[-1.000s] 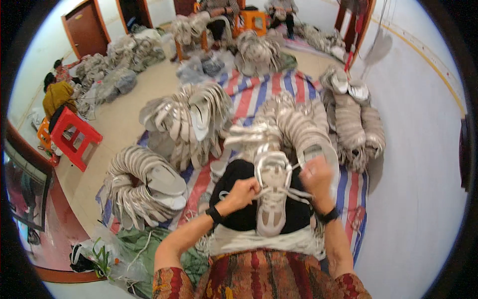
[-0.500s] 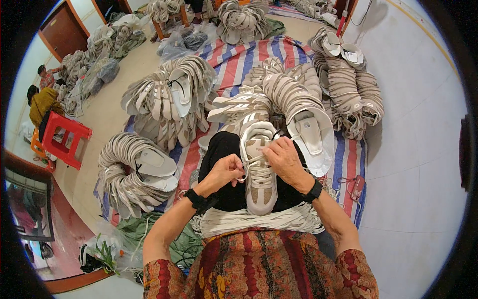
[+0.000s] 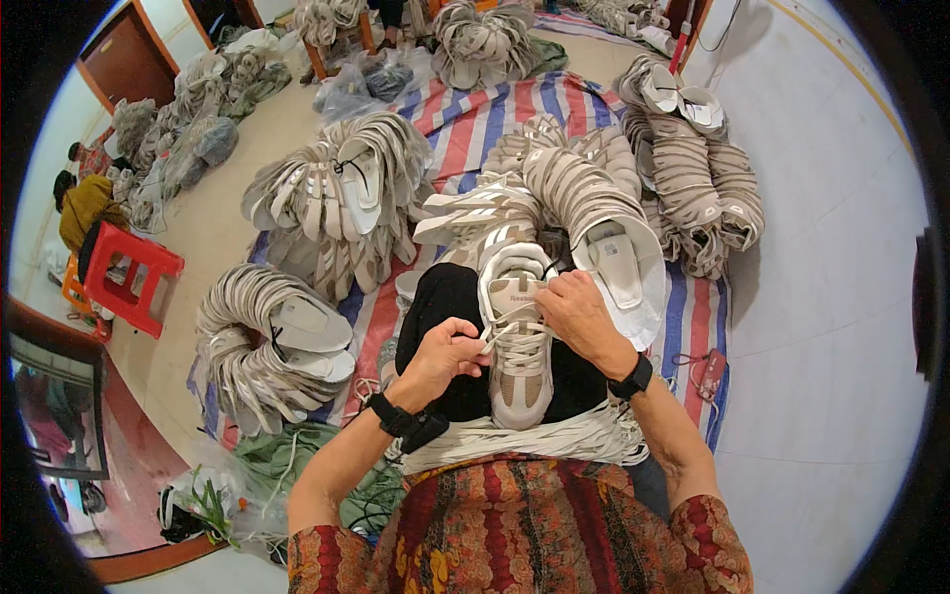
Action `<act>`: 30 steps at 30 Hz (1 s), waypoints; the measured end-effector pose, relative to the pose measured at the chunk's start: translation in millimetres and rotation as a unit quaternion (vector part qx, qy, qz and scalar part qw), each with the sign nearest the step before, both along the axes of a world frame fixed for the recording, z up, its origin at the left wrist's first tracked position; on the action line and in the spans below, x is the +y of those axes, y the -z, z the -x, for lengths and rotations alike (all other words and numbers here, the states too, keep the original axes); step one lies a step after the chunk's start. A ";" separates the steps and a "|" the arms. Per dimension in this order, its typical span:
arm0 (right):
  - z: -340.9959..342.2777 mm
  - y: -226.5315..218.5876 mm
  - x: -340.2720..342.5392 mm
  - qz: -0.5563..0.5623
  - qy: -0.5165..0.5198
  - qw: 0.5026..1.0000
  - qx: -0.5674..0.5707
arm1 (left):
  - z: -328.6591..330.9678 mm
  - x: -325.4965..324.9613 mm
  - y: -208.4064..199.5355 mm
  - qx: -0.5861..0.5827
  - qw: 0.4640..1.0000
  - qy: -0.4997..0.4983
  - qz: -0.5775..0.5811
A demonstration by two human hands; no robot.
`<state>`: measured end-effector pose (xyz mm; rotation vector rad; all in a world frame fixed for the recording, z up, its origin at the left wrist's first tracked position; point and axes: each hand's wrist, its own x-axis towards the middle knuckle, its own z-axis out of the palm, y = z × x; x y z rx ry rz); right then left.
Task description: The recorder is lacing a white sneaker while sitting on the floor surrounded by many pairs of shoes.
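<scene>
A beige and white shoe upper (image 3: 521,388) lies on my black-clad lap, toe toward me, with a cream shoelace (image 3: 519,344) criss-crossed over its tongue. At its left edge my left hand (image 3: 442,361) pinches a loose length of that lace between thumb and forefinger. Across from it, my right hand (image 3: 584,315) is closed at the upper's right eyelet row, where the lace runs under the fingertips; the tips themselves are partly hidden. A thick bundle of cream laces (image 3: 524,441) rests across my lap, between the toe and my patterned shirt.
Strings of nested uppers lie around: a ring (image 3: 233,346) at left, a stack (image 3: 332,183) behind it, a curved row (image 3: 579,188) ahead and a pile (image 3: 688,168) at right. Striped sheeting (image 3: 465,124) covers the floor. A red stool (image 3: 129,277) stands left, near a seated person (image 3: 87,210).
My right hand has shifted slightly right along the eyelet edge. The left hand has dipped a little and turned, still pinching lace. The upper stays in place.
</scene>
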<state>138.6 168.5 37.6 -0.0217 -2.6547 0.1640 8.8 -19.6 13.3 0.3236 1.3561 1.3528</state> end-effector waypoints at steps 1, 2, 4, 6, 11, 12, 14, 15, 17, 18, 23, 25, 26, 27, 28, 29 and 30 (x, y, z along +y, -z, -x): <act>0.1 0.9 -0.6 -0.007 0.003 1.000 -0.014 | -1.2 -0.5 3.8 -0.069 0.996 -0.055 -0.030; 0.2 1.9 -1.2 -0.014 0.006 1.000 -0.027 | -1.5 -0.6 7.8 -0.138 0.983 -0.109 -0.060; 1.4 6.3 -5.9 -0.015 0.015 1.000 -0.015 | -2.3 0.5 18.4 -0.182 0.967 -0.126 -0.128; 5.2 12.5 -6.8 0.021 0.013 1.000 0.018 | -2.7 1.3 25.0 -0.226 0.944 -0.141 -0.196; -17.5 2.0 33.8 0.094 0.208 0.963 0.140 | 0.9 -7.6 13.8 -0.196 0.966 -0.140 -0.088; -21.2 -0.3 39.6 0.117 0.180 0.965 0.149 | 2.6 -10.7 12.6 -0.158 0.975 -0.136 -0.074; -24.0 -0.4 38.3 0.138 0.154 0.965 0.158 | 6.6 -6.0 11.4 -0.043 0.987 -0.124 -0.091; -22.0 -2.0 25.8 0.403 0.133 0.901 0.095 | 9.6 -3.3 11.5 0.071 0.986 -0.112 -0.106; -16.8 -8.9 14.6 0.633 0.100 0.767 0.025 | 10.1 17.7 3.1 0.196 0.967 -0.119 -0.114; -16.2 -11.5 13.0 0.635 0.083 0.767 -0.039 | 10.4 31.7 -1.7 0.437 0.880 -0.114 -0.146; -10.0 -8.7 23.5 0.273 -0.060 0.945 -0.170 | 9.3 75.0 -5.0 0.761 0.620 0.011 -0.189; -12.7 -4.0 30.3 0.236 -0.103 0.962 -0.095 | 2.6 78.7 -9.6 0.783 0.589 0.054 -0.190; -14.1 -2.3 33.5 0.215 -0.096 0.966 -0.102 | 2.1 80.6 -9.4 0.766 0.603 0.070 -0.212; -16.2 -2.5 34.7 0.195 -0.088 0.971 -0.110 | -0.3 80.8 -9.9 0.766 0.602 0.075 -0.213; -17.3 0.3 36.2 0.198 -0.085 0.971 -0.107 | -3.2 80.3 -10.0 0.755 0.606 0.098 -0.231; -17.3 5.5 37.8 0.193 -0.081 0.973 -0.093 | -6.0 80.1 -10.2 0.744 0.609 0.122 -0.248; -15.7 8.4 37.6 0.189 -0.078 0.976 -0.078 | -8.1 79.5 -11.8 0.745 0.605 0.136 -0.245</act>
